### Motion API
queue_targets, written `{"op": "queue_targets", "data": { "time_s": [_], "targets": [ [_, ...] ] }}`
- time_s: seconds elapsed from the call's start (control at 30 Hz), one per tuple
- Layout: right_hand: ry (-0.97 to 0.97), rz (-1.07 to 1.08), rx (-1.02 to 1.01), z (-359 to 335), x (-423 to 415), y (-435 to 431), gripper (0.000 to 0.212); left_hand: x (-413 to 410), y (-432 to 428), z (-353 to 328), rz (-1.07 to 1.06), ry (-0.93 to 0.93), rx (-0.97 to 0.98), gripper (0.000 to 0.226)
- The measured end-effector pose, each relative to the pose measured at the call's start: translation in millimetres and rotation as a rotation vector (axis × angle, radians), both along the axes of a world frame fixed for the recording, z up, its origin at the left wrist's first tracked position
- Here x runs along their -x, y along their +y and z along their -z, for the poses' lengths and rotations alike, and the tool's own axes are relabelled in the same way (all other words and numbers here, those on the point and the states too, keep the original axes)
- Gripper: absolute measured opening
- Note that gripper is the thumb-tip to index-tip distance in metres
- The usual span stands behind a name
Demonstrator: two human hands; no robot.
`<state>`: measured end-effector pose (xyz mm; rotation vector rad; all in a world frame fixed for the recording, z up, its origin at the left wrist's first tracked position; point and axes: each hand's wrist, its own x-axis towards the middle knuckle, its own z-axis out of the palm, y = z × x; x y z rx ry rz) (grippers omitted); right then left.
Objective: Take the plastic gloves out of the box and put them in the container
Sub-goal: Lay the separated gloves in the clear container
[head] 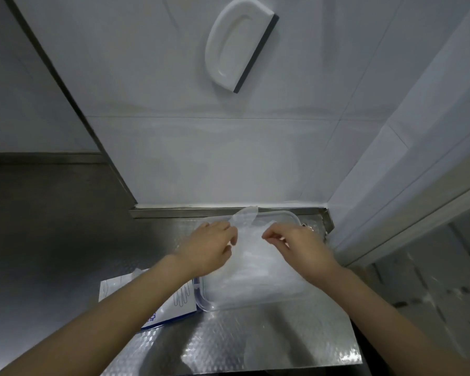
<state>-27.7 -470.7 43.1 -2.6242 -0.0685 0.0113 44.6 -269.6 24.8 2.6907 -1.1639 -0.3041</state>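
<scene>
Both hands hover over the clear container (pixel 258 305) on the steel desk (pixel 255 346). The left hand (pixel 209 248) pinches a plastic glove (pixel 243 217) whose free end points toward 12 o'clock. At its 3 o'clock, apart from it, the right hand (pixel 299 245) has its fingertips curled together; whether they grip film is unclear. More gloves (pixel 255 275) lie in the container. The box (pixel 174 308) lies at the container's 8 o'clock.

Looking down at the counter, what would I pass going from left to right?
Box → left hand → glove → right hand. The container spans under both hands, so it has no clear place in the order.
</scene>
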Motion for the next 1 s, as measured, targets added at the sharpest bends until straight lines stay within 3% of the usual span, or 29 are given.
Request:
{"op": "queue_targets", "data": {
  "time_s": [0.1,0.2,0.3,0.43,0.67,0.87,1.0],
  "targets": [
    [0.055,-0.184,0.179,25,-13,12,0.027,5,-15,23,-0.073,-0.025,-0.007,0.035],
    [0.209,-0.306,0.355,57,-22,15,0.047,9,-24,51,-0.084,0.065,-0.24,0.057],
    [0.309,-0.309,0.451,76,-23,7,0.06,10,-26,66,-0.047,0.086,-0.463,0.075],
    [0.349,-0.295,0.465,94,-25,-4,0.068,9,-31,81,-0.049,0.101,-0.573,0.088],
    [0.445,-0.302,0.417,113,-35,-4,0.084,3,-32,100,-0.047,0.144,-0.608,0.095],
    [0.471,-0.299,0.457,108,-36,-1,0.085,2,-36,105,-0.032,0.122,-0.674,0.099],
    [0.534,-0.299,0.439,84,-40,1,0.065,4,-33,84,0.012,0.073,-0.673,0.073]
  ]
}}
